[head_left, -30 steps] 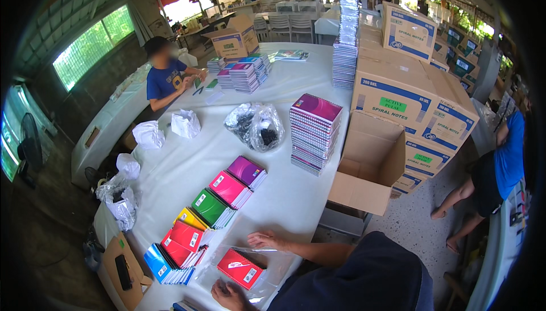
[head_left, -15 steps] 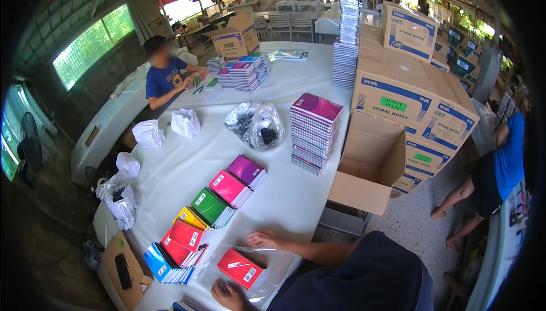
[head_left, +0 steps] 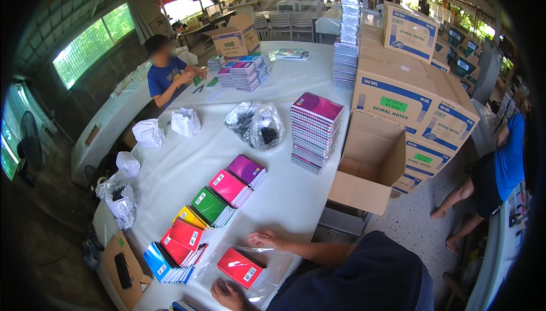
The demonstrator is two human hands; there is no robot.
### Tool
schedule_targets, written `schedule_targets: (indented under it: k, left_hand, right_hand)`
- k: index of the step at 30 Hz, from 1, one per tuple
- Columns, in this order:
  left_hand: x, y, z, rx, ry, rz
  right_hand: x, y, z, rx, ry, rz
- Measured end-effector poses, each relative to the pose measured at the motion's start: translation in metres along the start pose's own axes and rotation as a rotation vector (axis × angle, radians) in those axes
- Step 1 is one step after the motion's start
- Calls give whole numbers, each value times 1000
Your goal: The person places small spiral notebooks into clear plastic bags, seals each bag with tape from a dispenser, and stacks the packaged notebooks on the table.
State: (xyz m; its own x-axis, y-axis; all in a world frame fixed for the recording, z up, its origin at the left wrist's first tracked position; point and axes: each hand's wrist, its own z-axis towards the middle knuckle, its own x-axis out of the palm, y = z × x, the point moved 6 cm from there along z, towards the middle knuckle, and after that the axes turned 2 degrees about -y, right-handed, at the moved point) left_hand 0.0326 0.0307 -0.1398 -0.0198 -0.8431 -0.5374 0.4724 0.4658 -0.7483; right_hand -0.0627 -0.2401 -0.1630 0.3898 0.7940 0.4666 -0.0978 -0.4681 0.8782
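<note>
A red spiral notebook lies inside or under clear plastic at the table's near edge; I cannot tell which. My right hand rests on the plastic just beyond the notebook, fingers stretched out. Beside the notebook's near-left corner is my left hand, its fingers loosely bent and apart, partly cut by the lower edge. A slanting row of notebook piles stands left of and beyond my hands: blue, red, yellow, green, pink and purple.
A tall notebook stack stands on the white table, right of plastic-wrapped bundles. An open carton and piled cartons line the right side. A co-worker handles things at the far left; another person stands right.
My hands and the red notebook look unmoved. The far-left co-worker's hands and torso have shifted slightly.
</note>
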Motion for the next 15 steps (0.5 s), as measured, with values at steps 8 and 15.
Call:
schedule_targets:
  k: [8, 15]
  left_hand:
    - [-7, -21, 2, 29, -47, 30]
    - [-15, -55, 10, 109, -106, 93]
  right_hand:
    - [4, 1, -4, 18, -3, -10]
    - [5, 4, -6, -21, 13, -54]
